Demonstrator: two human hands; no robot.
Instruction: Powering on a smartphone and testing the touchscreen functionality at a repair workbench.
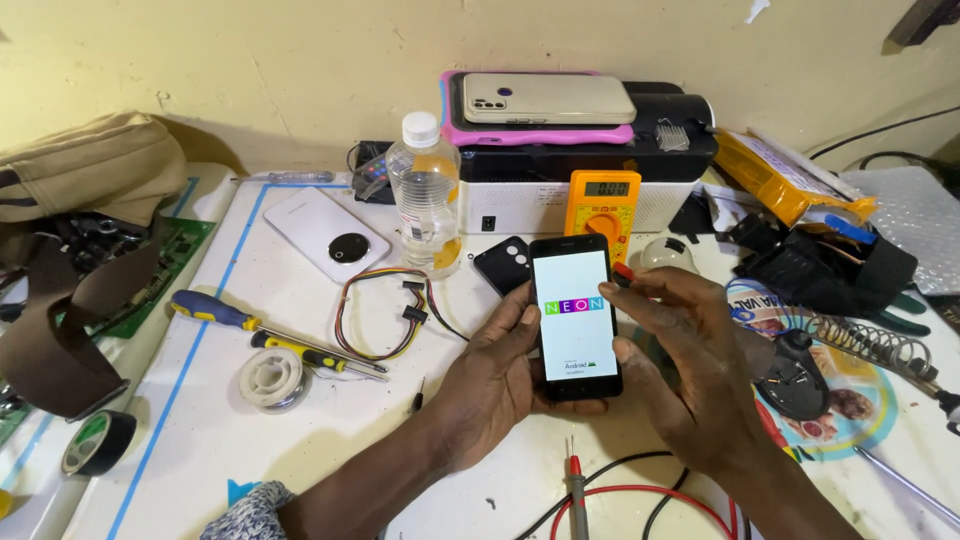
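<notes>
My left hand [490, 375] holds a black smartphone [574, 315] upright over the white work surface, thumb on its left edge. The phone's screen is lit white with a coloured logo. My right hand [690, 370] sits against the phone's right edge, its fingertips pinching a small red and black piece [622, 272] at the upper right side of the phone.
On the table lie a clear plastic bottle [426, 195], a yellow multimeter [600, 205], two screwdrivers [265, 332], a solder spool [271, 378], a coloured wire bundle [385, 310], a white phone cover [325, 235], a tape roll [98, 442], a soldering iron stand [870, 345] and red and black probe leads [620, 500].
</notes>
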